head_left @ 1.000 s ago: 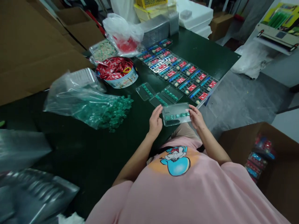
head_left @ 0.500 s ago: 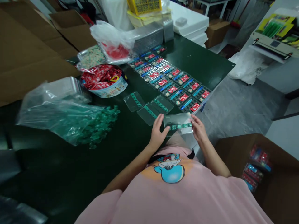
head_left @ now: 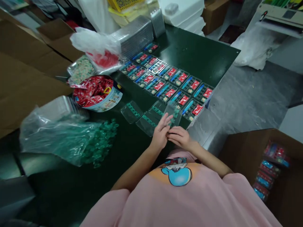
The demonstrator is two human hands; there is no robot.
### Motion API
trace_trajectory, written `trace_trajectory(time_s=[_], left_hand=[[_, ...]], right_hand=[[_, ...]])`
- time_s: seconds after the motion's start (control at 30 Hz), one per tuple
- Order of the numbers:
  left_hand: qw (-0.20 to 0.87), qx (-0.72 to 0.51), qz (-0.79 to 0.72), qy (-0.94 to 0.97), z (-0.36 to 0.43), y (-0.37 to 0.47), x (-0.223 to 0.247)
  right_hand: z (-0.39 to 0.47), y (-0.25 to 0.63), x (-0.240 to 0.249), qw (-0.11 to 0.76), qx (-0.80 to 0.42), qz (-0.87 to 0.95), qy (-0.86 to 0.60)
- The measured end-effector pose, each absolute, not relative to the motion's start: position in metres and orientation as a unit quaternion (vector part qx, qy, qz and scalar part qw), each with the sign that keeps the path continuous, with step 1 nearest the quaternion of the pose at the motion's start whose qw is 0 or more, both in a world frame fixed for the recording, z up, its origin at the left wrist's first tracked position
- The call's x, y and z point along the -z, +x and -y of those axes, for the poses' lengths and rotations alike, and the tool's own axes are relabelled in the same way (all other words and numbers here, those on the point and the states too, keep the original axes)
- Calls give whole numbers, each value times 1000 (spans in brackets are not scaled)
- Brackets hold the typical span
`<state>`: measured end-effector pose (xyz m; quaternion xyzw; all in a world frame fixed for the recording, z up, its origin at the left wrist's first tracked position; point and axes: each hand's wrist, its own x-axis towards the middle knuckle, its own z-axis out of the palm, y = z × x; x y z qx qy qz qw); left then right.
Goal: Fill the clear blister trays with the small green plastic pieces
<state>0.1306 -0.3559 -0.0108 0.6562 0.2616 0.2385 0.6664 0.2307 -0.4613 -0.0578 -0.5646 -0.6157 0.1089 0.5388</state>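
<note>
A clear plastic tray (head_left: 175,114) with a row of small green pieces stands lengthwise just beyond my hands, its far end overlapping the filled trays. My left hand (head_left: 161,132) is at its near end, fingers stretched along its side and thumb hidden. Beside it, my right hand (head_left: 181,137) is closed, its fingertips meeting the left hand; what they pinch is hidden. Left of the hands lie more clear trays with green pieces (head_left: 149,120). Past them, rows of filled trays (head_left: 167,91) hold blue pens and red packets.
A plastic bag (head_left: 61,135) spills green pieces on the dark green table (head_left: 201,52). Behind it stand a round tub (head_left: 106,102) of red packets, a bag with red pieces (head_left: 104,58) and stacked clear trays (head_left: 137,34). An open carton (head_left: 239,151) is at my right.
The held tray has turned from crosswise to lengthwise and moved away from me, toward the other trays. My right hand has moved left from the tray's right end to meet my left hand.
</note>
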Motion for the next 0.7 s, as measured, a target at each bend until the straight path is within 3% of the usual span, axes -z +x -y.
trace_trajectory(time_s=[0.27,0.37,0.53,0.7], left_hand=[[580,-32,-154,799,329,134,-37],[617,-51,-134,773,324,137,-39],[714,-118,-207,658,340,147,10],[703,-106,-260,654,360,167,49]], right_hand=[[476,279,2,433,-129,623,-639],[482,280,15,511,-140,542,-653],[488,265,37,704,-138,199,-668],[487,276,57,744,-151,100,-643]])
